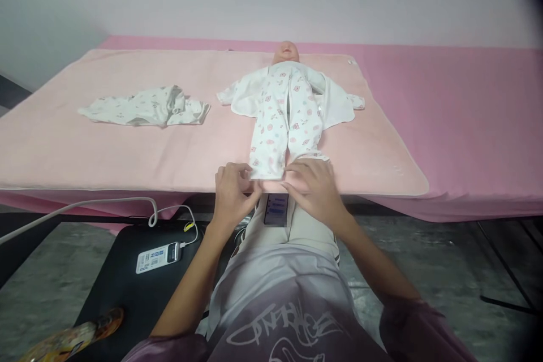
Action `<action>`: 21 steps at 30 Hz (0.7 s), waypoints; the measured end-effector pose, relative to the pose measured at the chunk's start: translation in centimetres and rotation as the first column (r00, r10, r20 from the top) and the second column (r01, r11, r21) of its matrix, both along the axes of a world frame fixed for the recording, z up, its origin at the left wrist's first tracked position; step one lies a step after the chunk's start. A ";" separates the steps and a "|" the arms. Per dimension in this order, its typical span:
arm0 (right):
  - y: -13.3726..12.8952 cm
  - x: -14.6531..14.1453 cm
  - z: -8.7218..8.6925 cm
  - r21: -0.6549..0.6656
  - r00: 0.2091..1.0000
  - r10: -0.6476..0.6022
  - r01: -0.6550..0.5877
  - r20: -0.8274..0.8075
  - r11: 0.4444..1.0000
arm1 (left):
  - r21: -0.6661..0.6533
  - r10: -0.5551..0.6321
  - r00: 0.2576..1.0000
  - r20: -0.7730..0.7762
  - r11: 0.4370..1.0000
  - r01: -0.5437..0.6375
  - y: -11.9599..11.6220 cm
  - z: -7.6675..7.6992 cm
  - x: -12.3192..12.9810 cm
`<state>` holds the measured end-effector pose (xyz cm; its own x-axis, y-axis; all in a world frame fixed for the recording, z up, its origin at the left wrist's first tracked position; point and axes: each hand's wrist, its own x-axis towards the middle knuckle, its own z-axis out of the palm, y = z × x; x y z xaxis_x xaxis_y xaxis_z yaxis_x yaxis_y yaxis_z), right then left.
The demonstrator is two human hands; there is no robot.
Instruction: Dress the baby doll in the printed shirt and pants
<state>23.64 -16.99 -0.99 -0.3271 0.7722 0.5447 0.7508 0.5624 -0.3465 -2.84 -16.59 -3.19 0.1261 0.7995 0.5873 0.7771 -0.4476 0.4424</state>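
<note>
White baby pants with a pink print lie legs toward me over a doll, whose head shows at the far end. A white baby top spreads out on both sides beneath them. My left hand pinches the left corner of the nearer leg hem. At that hem's right corner is my right hand, thumb and fingers closing on the cloth, its back over the other leg's end. Another printed white garment lies crumpled at the left.
A peach mat covers part of the pink-sheeted table. A phone rests on my lap. On a black seat at lower left lie a cabled white device and a bottle.
</note>
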 end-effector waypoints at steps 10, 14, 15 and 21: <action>2.6 7.8 -1.3 -0.122 0.965 -0.242 0.230 -0.100 0.966 | -0.134 -0.146 0.966 -0.215 0.984 0.119 2.0 2.8 10.4; 0.5 6.1 -0.4 -0.017 0.968 -0.157 0.157 -0.198 0.987 | -0.170 -0.194 0.963 -0.186 0.972 0.163 2.9 2.7 10.8; -0.2 5.9 -0.2 -0.005 0.974 -0.120 0.121 -0.192 0.993 | -0.173 -0.208 0.962 -0.178 0.969 0.178 2.6 2.7 10.3; -1.1 7.8 1.0 -0.099 0.989 0.052 -0.067 -0.141 0.993 | -0.217 -0.307 0.936 -0.172 0.939 0.269 1.1 5.2 5.5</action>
